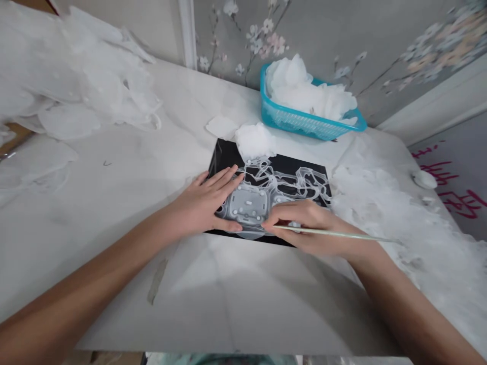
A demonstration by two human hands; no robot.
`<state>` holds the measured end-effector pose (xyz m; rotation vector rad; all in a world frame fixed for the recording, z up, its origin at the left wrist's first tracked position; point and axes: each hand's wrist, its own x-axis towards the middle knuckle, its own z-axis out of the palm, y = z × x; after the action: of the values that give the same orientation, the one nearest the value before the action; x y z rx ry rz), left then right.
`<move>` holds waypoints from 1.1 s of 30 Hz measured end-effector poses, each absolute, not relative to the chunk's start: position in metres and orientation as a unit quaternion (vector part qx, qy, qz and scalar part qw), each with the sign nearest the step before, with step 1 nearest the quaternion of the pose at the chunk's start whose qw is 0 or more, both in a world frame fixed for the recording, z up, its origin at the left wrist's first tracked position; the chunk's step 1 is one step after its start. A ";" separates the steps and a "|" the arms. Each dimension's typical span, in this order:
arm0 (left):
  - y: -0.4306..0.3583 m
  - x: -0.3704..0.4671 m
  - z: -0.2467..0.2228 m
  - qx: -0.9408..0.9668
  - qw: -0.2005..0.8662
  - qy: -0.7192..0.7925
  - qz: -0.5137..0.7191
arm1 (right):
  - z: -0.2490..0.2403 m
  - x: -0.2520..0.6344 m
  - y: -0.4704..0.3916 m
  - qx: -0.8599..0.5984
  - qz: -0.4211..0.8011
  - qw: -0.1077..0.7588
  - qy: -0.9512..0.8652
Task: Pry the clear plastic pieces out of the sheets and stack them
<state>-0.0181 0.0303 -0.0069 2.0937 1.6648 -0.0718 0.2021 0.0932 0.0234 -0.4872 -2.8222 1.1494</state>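
Translucent moulded parts [249,202] lie on a black board [299,163] on the pale surface [228,289], the left hand [209,203] spread flat at their left edge. Pinched in the right hand [308,223] is a thin pale stick [342,234]; behind, a blue basket [300,121] holds white pieces [297,88].

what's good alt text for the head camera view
The left hand spreads over translucent molded pieces on a black board; the right hand grips a thin pale stick. Behind the board stands a blue basket of white pieces.
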 end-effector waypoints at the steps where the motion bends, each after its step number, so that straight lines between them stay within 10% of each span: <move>1: 0.030 -0.018 -0.007 0.761 0.232 0.606 -0.028 | 0.022 0.201 0.092 -0.161 0.371 0.032 -0.914; 7: 0.029 -0.020 -0.009 0.762 0.228 0.606 -0.025 | 0.000 0.196 0.084 -0.157 0.369 0.127 -0.907; 14: 0.030 -0.021 -0.008 0.762 0.226 0.606 -0.020 | 0.027 0.204 0.096 -0.165 0.382 0.003 -0.909; 20: 0.028 -0.023 -0.011 0.768 0.223 0.601 -0.020 | 0.003 0.201 0.083 -0.260 0.407 0.195 -0.854; 33: 0.028 -0.019 -0.010 0.765 0.203 0.611 -0.021 | -0.004 0.171 0.073 -0.160 -0.001 0.096 -0.982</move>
<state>-0.0188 0.0278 -0.0099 2.1350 1.7051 -0.0579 0.1711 0.0734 -0.0042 -0.4744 -2.9107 -0.0016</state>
